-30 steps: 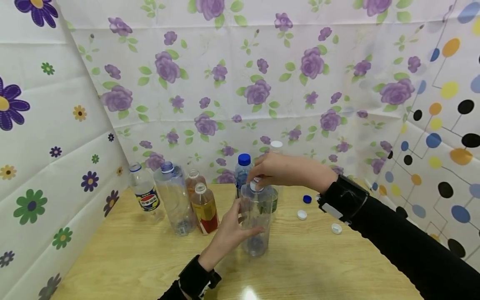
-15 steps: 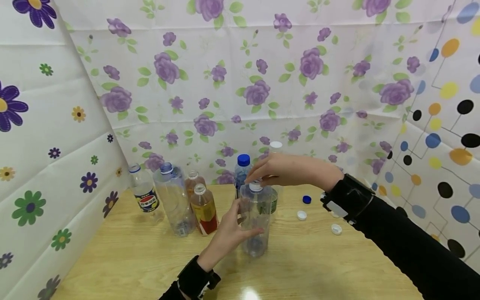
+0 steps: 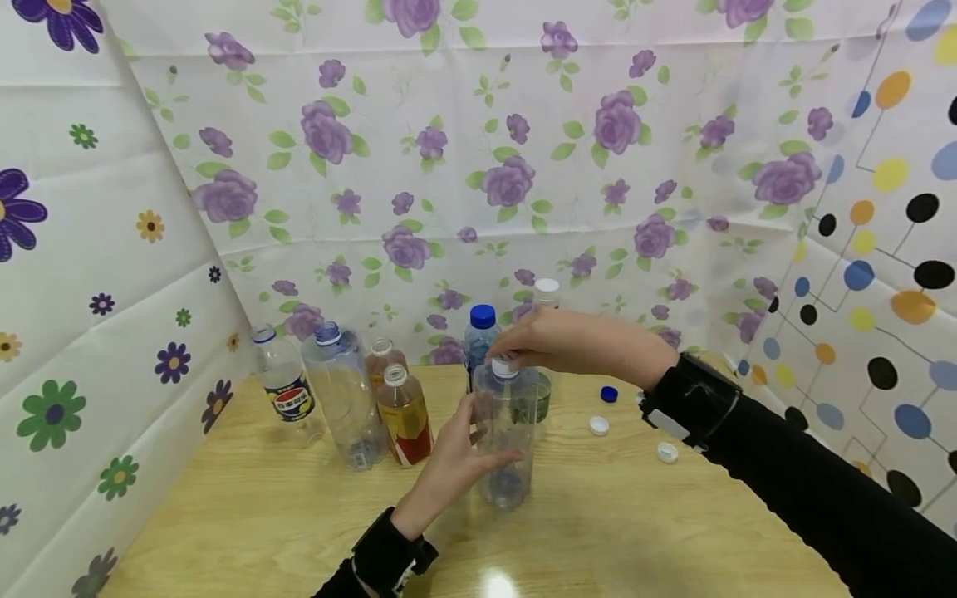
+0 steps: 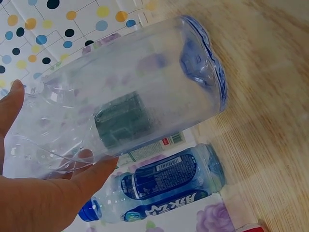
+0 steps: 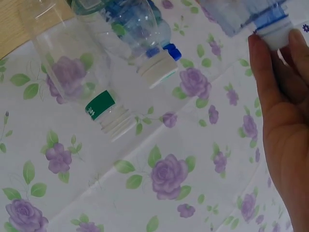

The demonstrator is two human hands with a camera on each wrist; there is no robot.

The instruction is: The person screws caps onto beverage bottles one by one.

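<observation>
A tall clear plastic bottle (image 3: 516, 423) stands upright near the middle of the table. My left hand (image 3: 452, 457) grips its side, thumb and fingers spread round the body. At the top, my right hand (image 3: 571, 340) pinches the white cap (image 3: 504, 369) on the bottle's neck. That white cap (image 5: 276, 35) shows between thumb and fingers in the right wrist view. Just behind stands a blue-capped water bottle (image 3: 483, 328), its blue label (image 4: 166, 181) plain in the left wrist view. Another white-capped bottle (image 3: 547, 287) is partly hidden by my right hand.
To the left stand a bottle with a dark blue label (image 3: 290, 399), a tall uncapped clear bottle (image 3: 340, 399) and two uncapped amber bottles, the nearer amber bottle (image 3: 405, 419) in front. A blue cap (image 3: 609, 394) and two white caps, one the nearer white cap (image 3: 668, 453), lie right.
My right fingers loosened and rose slightly over the white cap half a second ago, and now close on it again. My left hand stays on the bottle, which has not moved.
</observation>
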